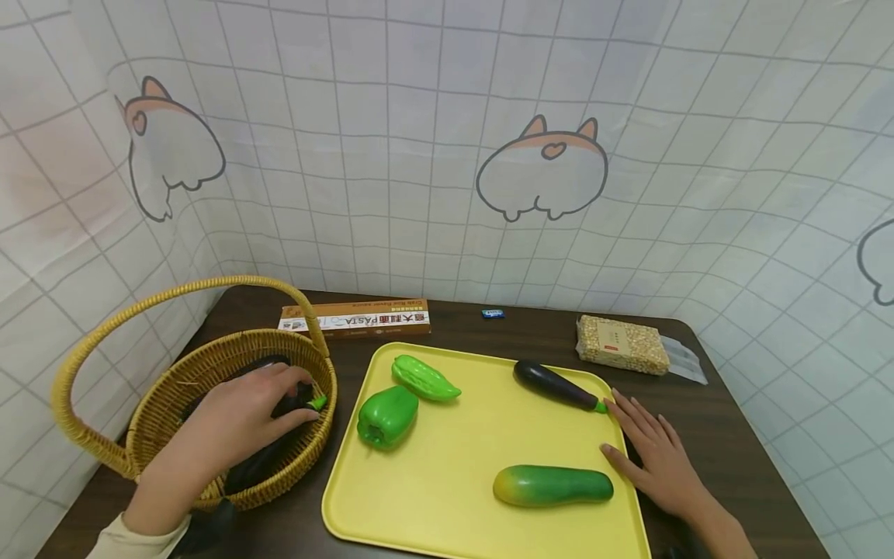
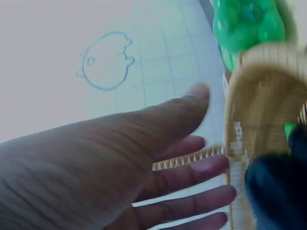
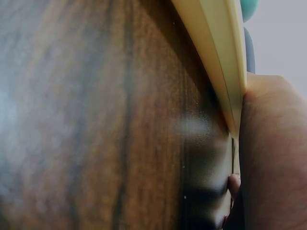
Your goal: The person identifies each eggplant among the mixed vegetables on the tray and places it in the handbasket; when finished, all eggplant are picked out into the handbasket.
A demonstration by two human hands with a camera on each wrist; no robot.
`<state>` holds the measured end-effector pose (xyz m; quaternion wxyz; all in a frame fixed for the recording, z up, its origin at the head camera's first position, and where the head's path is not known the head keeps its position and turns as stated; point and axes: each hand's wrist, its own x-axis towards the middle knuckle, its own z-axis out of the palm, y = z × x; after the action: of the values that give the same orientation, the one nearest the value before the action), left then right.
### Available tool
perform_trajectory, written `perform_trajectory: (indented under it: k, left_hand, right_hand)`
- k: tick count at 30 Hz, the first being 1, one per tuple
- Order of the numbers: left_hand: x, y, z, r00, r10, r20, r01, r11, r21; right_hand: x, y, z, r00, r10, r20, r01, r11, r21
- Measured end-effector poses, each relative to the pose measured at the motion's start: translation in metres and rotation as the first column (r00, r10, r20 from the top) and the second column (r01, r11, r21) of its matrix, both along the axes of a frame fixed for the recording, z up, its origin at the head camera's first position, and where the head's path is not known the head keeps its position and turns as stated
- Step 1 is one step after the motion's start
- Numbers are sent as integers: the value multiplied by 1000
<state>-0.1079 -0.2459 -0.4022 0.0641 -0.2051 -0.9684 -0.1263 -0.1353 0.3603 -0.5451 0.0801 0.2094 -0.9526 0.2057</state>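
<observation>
My left hand (image 1: 253, 402) is over the wicker basket (image 1: 150, 435), above dark purple eggplants (image 1: 261, 466), one with a green stem end. In the left wrist view the thumb and fingers (image 2: 192, 172) are spread apart with nothing between them, and a dark eggplant (image 2: 273, 191) lies beyond the fingertips. At the right rim of the yellow tray (image 1: 447, 497) rests my right hand (image 1: 653, 458), fingers extended. Its fingertips are close to the stem of another eggplant (image 1: 555, 384). The tray also bears a green bell pepper (image 1: 388, 417), a bumpy green bitter melon (image 1: 424, 378) and a green-yellow papaya-like fruit (image 1: 552, 486).
Behind the basket lies a pasta box (image 1: 370, 319). A small blue packet (image 1: 492, 314) is at the table's back edge. A clear bag of pale grains (image 1: 621, 344) lies at the back right. The basket's tall handle (image 1: 73, 365) arches up on the left.
</observation>
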Motion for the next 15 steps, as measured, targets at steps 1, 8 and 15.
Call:
perform_trajectory:
  k: [1, 8, 15]
  left_hand:
    - [0, 5, -1, 999, -17, -32, 17, 1000, 4]
    - [4, 34, -9, 970, -134, -203, 142, 990, 22]
    - [1, 68, -14, 937, -244, -248, 267, 962, 60]
  right_hand:
    - [0, 0, 0, 1000, 1, -4, -1, 1000, 1]
    - [1, -1, 2, 1000, -6, 8, 6, 1000, -6]
    - [1, 0, 1, 1000, -7, 9, 7, 1000, 7]
